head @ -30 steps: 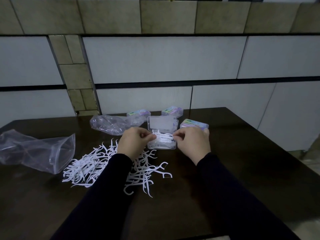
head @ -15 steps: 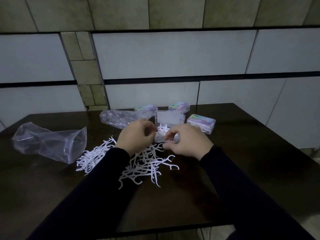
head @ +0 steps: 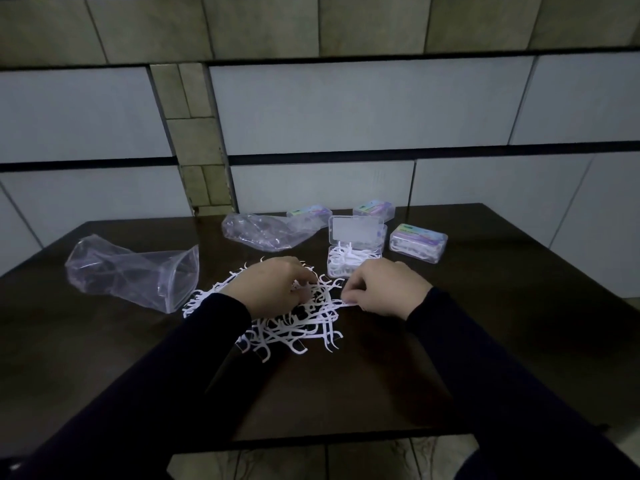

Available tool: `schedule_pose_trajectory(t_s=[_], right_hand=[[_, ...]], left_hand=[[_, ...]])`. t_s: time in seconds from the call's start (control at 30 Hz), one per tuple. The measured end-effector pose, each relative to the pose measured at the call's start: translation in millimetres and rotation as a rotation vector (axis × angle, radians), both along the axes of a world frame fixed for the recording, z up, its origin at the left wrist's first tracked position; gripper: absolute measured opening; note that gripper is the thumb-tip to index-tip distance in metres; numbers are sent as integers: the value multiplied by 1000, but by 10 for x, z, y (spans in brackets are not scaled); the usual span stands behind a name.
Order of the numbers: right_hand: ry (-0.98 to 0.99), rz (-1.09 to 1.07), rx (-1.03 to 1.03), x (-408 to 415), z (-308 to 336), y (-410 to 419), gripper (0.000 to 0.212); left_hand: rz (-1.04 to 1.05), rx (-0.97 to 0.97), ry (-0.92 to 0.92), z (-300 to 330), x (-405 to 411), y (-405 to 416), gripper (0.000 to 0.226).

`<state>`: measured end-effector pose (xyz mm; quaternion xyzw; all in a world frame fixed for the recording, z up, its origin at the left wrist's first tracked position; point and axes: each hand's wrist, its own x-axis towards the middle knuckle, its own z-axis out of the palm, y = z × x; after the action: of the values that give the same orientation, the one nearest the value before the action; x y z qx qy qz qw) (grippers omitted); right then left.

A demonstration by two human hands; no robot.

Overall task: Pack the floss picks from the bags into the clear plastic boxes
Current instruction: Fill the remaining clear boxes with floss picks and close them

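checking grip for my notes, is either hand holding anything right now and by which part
The right hand pinches floss picks by their handle ends at the right edge of the loose pile. The left hand curls into the pile; what it holds is hidden.

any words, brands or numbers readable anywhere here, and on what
No text can be read.
Closed box, right: coloured label, print too blurred.
Closed box, rear: coloured label, too small.
Closed box behind the bag: coloured label, blurred.
Open box: no print visible.

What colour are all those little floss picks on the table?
White. The floss picks stand out against the dark table in the head view.
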<state>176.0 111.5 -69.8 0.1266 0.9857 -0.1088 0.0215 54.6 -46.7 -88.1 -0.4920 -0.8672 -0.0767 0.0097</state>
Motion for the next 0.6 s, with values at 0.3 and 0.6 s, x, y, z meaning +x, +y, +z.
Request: schedule_pose_trajectory(t_s=[0.3,0.6], right_hand=[[-27,-11,44,12,-12,-155,44],[-55,-72,73,-38,-61,-132,24]], left_hand=[[49,-38,9,6,54,14,37],[54,-1,39,-12,43,37,25]])
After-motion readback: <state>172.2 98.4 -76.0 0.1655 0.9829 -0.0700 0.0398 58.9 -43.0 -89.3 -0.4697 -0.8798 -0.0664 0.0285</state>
